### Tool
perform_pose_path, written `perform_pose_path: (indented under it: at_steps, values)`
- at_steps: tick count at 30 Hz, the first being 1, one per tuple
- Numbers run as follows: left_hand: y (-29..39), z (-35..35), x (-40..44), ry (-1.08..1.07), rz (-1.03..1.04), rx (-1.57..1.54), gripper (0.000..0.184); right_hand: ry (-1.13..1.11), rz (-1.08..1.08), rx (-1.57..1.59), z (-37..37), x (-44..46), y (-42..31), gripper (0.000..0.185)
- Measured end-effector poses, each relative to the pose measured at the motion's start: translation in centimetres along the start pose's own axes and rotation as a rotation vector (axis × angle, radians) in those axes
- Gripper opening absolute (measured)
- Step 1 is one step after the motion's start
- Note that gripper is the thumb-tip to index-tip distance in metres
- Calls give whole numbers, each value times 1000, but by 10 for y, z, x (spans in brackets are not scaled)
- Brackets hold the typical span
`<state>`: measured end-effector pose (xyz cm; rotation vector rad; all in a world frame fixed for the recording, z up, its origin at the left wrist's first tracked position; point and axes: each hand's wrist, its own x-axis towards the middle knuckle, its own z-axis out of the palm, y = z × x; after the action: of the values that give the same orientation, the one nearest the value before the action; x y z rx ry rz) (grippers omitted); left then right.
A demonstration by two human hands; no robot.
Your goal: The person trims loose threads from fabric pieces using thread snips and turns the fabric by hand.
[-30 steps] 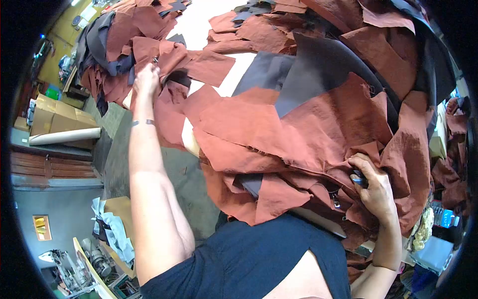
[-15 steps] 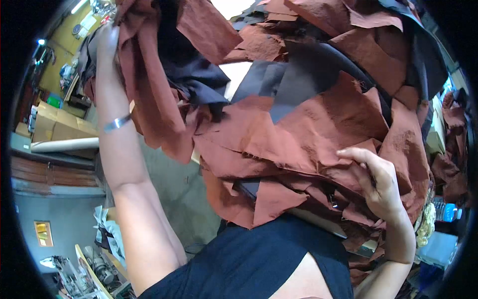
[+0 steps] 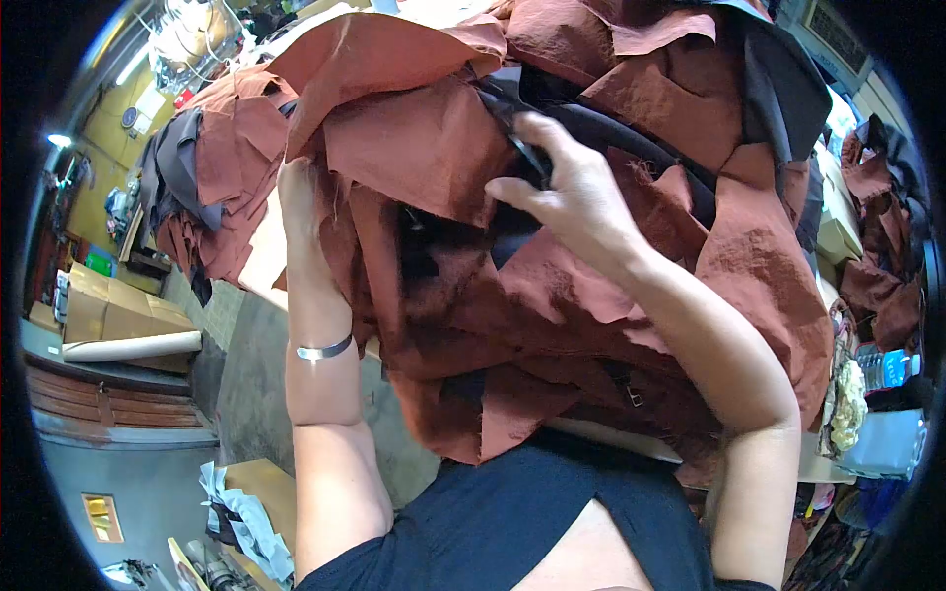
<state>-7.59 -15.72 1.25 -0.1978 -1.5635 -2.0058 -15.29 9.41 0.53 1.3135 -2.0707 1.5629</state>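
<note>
My left hand (image 3: 301, 192) is at the left side of the heap, closed on a raised piece of rust-brown fabric (image 3: 404, 138); the cloth partly hides its fingers. My right hand (image 3: 572, 192) reaches over the middle of the heap, thumb and fingers spread apart beside that piece. Close to its fingers runs a dark strip (image 3: 530, 153) whose kind I cannot make out. Black fabric (image 3: 434, 251) shows beneath the raised piece. More rust-brown scraps (image 3: 581, 276) lie crumpled in front of me, some with frayed edges.
A separate pile of rust and dark fabric (image 3: 236, 148) lies at the far left of the pale table (image 3: 268, 251). Cardboard boxes (image 3: 128, 305) and a white roll (image 3: 133, 347) are further left. A water bottle (image 3: 887, 369) stands at the right.
My left hand has come back from the upper left, where rust and dark cloth now lies in a pile. My right hand has moved from the near right up to the heap's middle.
</note>
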Motion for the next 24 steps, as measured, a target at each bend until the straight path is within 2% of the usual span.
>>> perform_pose_path:
  at_steps: [1, 3, 5, 7, 8, 9, 10, 11, 13, 16, 17, 19, 22, 23, 24]
  values:
    - [0, 2, 2, 21, 2, 82, 42, -50, 96, 60, 5, 0, 0, 39]
    - [5, 9, 0, 53, 3, 249, 43, -213, 258, 77, 4, 4, -2, 23]
    - [15, 13, 2, 75, 21, 511, 44, -102, 182, 138, 2, 4, 3, 16]
    - [29, 18, 5, 88, 58, 793, 46, -36, 107, 373, -16, 16, -7, 12]
    - [35, 24, 4, 89, 85, 919, 46, -124, 270, 431, -37, 22, -29, 8]
    - [38, 28, 4, 100, 95, 982, 47, -125, 173, 392, -48, 33, -24, 11]
    - [40, 34, 2, 117, 95, 1031, 48, -165, -20, 129, -60, 48, -6, 14]
    - [43, 48, 0, 256, -4, 847, 48, -54, 236, 363, -70, 57, -5, 17]
    - [-22, -2, -18, 6, -152, 960, 50, 110, 367, 516, -95, 64, 14, 18]
    - [15, 104, -49, -217, 239, 1085, 93, 190, 333, 514, -143, 53, 40, 19]
    - [-7, 105, -54, -243, 405, 1111, 95, 202, 320, 500, -158, 44, 45, 20]
    - [-32, 109, -71, -158, 482, 1345, 86, 200, 286, 466, -183, 29, 47, 21]
    - [-50, 96, -71, -195, 73, 1326, 68, 127, 239, 423, -197, 17, 42, 22]
    - [-60, 83, -66, -197, 174, 1408, 50, 87, 219, 419, -196, 16, 38, 23]
    - [-56, 69, -55, -161, 263, 1359, 45, 29, 206, 432, -190, 17, 33, 23]
